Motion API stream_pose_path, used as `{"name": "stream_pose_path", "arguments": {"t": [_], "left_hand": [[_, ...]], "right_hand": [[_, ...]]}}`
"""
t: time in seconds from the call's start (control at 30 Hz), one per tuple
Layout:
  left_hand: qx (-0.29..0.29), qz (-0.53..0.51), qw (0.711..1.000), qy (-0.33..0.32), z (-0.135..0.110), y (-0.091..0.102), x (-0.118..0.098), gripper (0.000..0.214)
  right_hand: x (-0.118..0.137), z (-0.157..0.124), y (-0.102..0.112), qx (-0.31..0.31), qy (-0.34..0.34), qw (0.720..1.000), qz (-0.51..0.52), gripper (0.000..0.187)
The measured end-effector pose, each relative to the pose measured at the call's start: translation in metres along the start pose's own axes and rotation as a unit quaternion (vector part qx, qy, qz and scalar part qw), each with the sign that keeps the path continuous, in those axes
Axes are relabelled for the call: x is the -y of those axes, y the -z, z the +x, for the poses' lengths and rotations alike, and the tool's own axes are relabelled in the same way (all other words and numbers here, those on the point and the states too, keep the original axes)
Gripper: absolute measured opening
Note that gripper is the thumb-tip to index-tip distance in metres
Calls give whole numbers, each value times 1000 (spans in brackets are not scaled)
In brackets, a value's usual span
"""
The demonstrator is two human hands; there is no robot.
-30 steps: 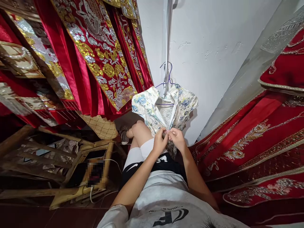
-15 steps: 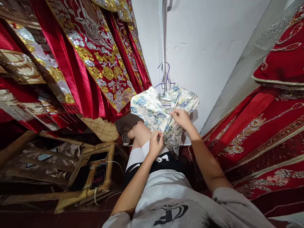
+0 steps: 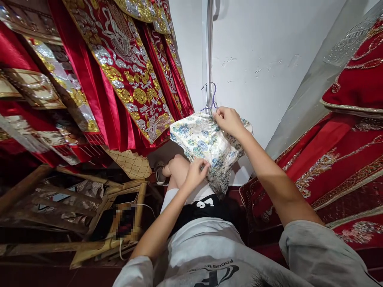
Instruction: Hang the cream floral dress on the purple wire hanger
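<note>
A short-sleeved floral blouse, white with blue and yellow flowers, hangs on a purple hanger in front of me. Its two sides meet along a line down the middle. At the top of that line, by the neckline, my right hand is closed, with thumb and finger pinching the edge of the blouse. Any small pull under those fingertips is too small to make out. Lower on the same line, my left hand pinches the fabric above my lap.
Red embroidered garments hang close on the left, and more red beaded garments on the right. A pale pole runs along the white wall. A wooden chair stands at lower left with a white cable by it.
My right hand has slid up from the blouse's middle to its neckline. The front, which gaped in a V, is now drawn together. My left hand stays low on the fabric.
</note>
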State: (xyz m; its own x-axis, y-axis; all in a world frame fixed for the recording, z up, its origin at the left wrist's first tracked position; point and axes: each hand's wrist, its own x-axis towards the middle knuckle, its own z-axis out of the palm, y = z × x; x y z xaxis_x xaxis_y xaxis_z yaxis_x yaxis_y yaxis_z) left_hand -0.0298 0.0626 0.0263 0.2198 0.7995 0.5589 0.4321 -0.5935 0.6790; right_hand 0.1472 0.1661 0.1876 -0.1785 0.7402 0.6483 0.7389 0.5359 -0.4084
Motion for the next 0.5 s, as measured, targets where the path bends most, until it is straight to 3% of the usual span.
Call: {"name": "stream_pose_path", "arguments": {"t": [0.17,0.27,0.4,0.5], "left_hand": [[-120,9,985,-127,107,49,-46,26],[-103,38,980,-165,156,60,-66,26],[-83,98,970,-207,184,63,-80,27],[-152,71,965,-200,188,77,-73,26]], "right_hand": [[2,1,13,-21,-3,999,25,22],[4,11,20,-38,21,998,50,20],[-6,3,3,-95,-44,985,138,19],[-28,-37,-29,-136,-166,957,194,17]]}}
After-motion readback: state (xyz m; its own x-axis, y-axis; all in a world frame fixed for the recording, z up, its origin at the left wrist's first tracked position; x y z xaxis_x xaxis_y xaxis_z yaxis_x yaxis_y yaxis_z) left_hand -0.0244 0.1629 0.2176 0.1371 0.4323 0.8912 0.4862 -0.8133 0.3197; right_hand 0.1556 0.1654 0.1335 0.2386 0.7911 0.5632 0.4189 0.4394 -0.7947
